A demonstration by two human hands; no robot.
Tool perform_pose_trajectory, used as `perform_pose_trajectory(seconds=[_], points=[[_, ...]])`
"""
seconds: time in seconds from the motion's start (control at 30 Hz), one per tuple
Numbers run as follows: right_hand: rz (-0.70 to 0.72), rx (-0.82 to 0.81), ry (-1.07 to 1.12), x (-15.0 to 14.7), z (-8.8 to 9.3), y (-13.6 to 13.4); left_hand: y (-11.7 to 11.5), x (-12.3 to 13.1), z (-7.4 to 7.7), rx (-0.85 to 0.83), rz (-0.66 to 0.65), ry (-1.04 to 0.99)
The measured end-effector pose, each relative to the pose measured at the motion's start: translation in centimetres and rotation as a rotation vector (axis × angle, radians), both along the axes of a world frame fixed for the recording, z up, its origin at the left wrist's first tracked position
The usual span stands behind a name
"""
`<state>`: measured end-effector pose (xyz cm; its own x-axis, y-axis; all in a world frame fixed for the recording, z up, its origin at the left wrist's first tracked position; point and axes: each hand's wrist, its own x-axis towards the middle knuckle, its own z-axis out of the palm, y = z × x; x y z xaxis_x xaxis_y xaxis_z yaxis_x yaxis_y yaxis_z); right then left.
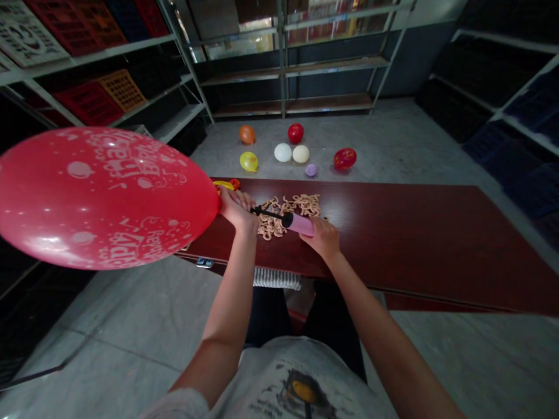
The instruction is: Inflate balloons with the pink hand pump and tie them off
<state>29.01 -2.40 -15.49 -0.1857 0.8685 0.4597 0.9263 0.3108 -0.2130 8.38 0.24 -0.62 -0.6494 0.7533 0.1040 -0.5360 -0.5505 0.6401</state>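
A large inflated red balloon [109, 201] with pale birthday lettering fills the left side. My left hand [238, 209] is closed at its neck, where the balloon meets the black front end of a hand pump. The pump's nozzle is hidden by my fingers. My right hand [323, 237] is wrapped around the pink barrel of the balloon pump [300, 224], and a black rod shows between the two hands. Behind and below the pump, a pile of beige curled pieces [271, 226] lies on the table. Some yellow and orange-red pieces [227, 185] sit just beyond my left hand.
The dark red-brown table [414, 238] stretches to the right. Several small balloons, among them a yellow one [248, 162] and a red one [345, 158], lie on the floor beyond it. A metal shelf [332, 103] stands at the back; crates [122, 90] fill shelves on the left.
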Motion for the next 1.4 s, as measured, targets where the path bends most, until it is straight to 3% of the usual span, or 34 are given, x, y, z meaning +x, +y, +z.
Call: perform_pose_trajectory(seconds=[0.17, 0.27, 0.37, 0.6, 0.87, 1.07, 1.23, 1.4], points=[[-0.047, -0.021, 0.008, 0.1, -0.4, 0.2, 1.5, 5.3, -3.0, -0.059, -0.063, 0.006], [-0.075, -0.028, -0.007, 0.2, -0.4, 0.3, 2.1, 6.8, -4.8, -0.116, -0.06, -0.07], [-0.069, -0.024, -0.028, 0.1, -0.2, 0.3, 2.4, 6.3, -5.8, -0.156, -0.062, -0.109], [0.042, 0.008, -0.08, -0.7, 0.4, -0.4, 1.0, 1.9, -6.6, -0.16, -0.058, -0.146], [0.115, 0.019, -0.117, -0.6, 0.9, -0.6, -1.2, -3.1, -5.2, -0.195, -0.024, -0.136], [0.133, 0.035, -0.08, -0.5, 0.6, -0.4, -2.3, -6.5, -2.3, -0.086, 0.004, -0.081], [0.119, 0.061, -0.036, -0.2, 0.2, -0.3, -2.6, -6.3, 0.3, -0.025, 0.005, -0.041], [0.036, 0.073, 0.011, 0.1, -0.1, -0.1, -1.1, -3.7, 1.4, -0.02, -0.003, 0.011]])
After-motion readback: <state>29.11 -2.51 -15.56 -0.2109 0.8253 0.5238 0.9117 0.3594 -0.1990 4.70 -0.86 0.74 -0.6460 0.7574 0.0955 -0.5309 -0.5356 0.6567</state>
